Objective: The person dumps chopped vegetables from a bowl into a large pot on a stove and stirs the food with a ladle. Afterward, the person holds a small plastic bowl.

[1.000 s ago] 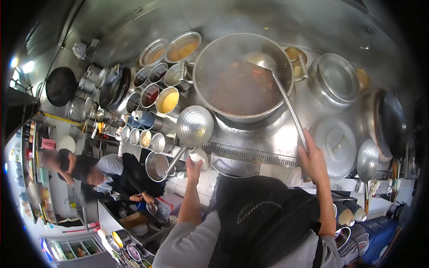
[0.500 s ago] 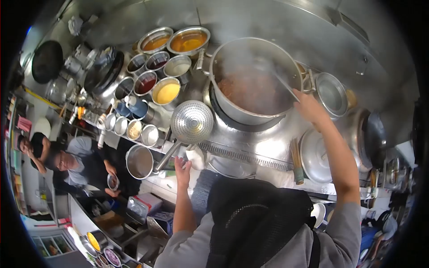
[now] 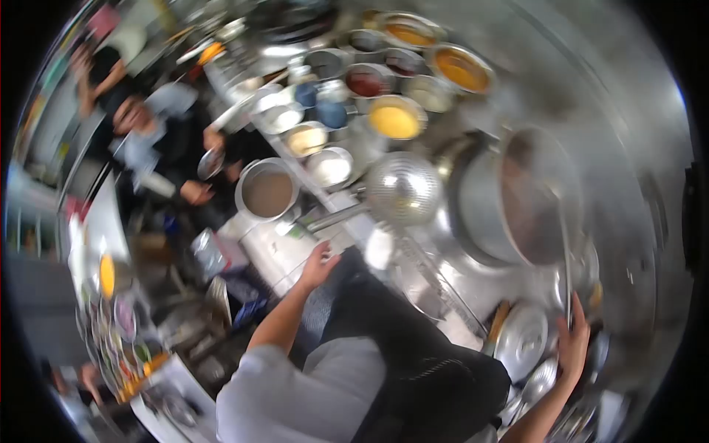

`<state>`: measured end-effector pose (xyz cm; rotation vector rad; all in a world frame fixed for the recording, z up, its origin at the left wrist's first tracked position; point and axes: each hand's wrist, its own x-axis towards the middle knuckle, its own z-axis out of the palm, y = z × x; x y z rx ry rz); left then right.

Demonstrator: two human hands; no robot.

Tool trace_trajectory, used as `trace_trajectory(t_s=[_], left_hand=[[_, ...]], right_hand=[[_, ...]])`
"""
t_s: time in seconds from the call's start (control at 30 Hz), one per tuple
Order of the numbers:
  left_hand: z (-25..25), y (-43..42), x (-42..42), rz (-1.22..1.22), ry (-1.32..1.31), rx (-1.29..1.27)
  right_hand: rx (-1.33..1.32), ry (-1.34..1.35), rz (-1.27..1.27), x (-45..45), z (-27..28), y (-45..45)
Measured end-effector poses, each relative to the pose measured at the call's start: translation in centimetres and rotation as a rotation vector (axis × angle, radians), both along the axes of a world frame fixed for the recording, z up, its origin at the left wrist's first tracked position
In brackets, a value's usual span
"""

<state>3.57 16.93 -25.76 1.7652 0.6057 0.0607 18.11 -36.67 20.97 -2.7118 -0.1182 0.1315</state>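
Note:
A big metal stockpot (image 3: 484, 203) holds a brown, steaming mass. My right hand (image 3: 573, 343) grips the end of a long metal-handled utensil (image 3: 566, 255); the utensil's head is hidden in the pot, so its kind does not show. My left hand (image 3: 317, 267) hovers near the counter edge with fingers loosely apart and nothing in them. Just beyond it lies the handle of a large perforated strainer (image 3: 404, 188), whose round bowl rests beside the pot. A pot of brownish liquid (image 3: 267, 190) stands to the left of that handle.
Behind the strainer are several containers, among them a yellow one (image 3: 397, 118) and a red one (image 3: 367, 80). A metal lid (image 3: 522, 341) lies near my right hand. At left, a co-worker (image 3: 151, 133) holds a small bowl (image 3: 211, 163).
My view has swung and blurred, shifting the pot to the right. My right hand keeps hold of the utensil. My left hand stays free near the strainer handle.

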Motion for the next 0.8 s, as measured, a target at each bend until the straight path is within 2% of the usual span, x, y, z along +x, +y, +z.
trace_trajectory(t_s=[0.1,0.17,0.2,0.27,0.3,0.33,0.4,0.43,0.47,0.53,0.57,0.6,0.63,0.7,0.77,0.8], left_hand=[[0.8,1.5,-1.5,0.027,0.101,-0.01],[-1.4,1.2,-4.5,0.145,0.169,-0.091],[-3.1,0.2,-6.8,0.186,0.166,-0.099],[-5.9,-2.2,-13.0,0.311,0.121,-0.224],[-6.6,-4.8,-16.4,0.286,0.194,-0.248],[-7.0,-7.4,-19.4,0.257,0.269,-0.273],[2.1,-12.6,-22.9,0.165,0.696,-0.67],[1.0,-14.3,-25.4,0.194,0.698,-0.67],[-1.6,-15.6,-28.3,0.21,0.685,-0.886],[-2.9,-15.3,-32.3,0.26,0.636,-1.09],[-2.8,-15.3,-33.9,0.136,0.572,-1.113],[-2.6,-15.5,-35.6,0.024,0.495,-1.13],[-0.7,-15.4,-36.0,0.095,0.442,-1.134],[6.2,-14.6,-34.3,0.15,0.883,-0.889],[4.0,-14.1,-34.5,-0.088,1.003,-0.64],[1.5,-14.7,-35.2,-0.05,0.978,-0.669]], right_hand=[[0.114,0.085,-0.068,0.5,-4.3,-1.5],[-0.051,-0.008,-0.035,1.6,-7.6,-3.9],[-0.108,-0.044,-0.015,2.2,-8.6,-4.4],[-0.09,0.073,-0.075,1.9,-8.8,-2.7],[-0.077,0.07,-0.047,2.1,-8.9,-2.8],[0.069,0.138,-0.062,2.4,-9.0,-3.2],[0.325,0.224,-0.052,4.0,-10.9,-4.9],[0.33,0.24,-0.029,4.8,-11.3,-5.5],[0.424,0.249,-0.063,5.3,-11.2,-5.1],[0.572,0.267,-0.061,7.4,-12.5,-5.1],[0.579,0.281,-0.011,8.5,-13.1,-5.8],[0.464,0.312,0.014,9.8,-13.4,-6.0],[0.344,0.334,0.056,11.1,-13.4,-5.3],[0.083,0.43,0.202,12.7,-11.3,-2.8],[-0.06,0.263,0.134,5.3,-5.3,5.0],[-0.074,0.254,0.182,5.6,-5.4,6.1]])
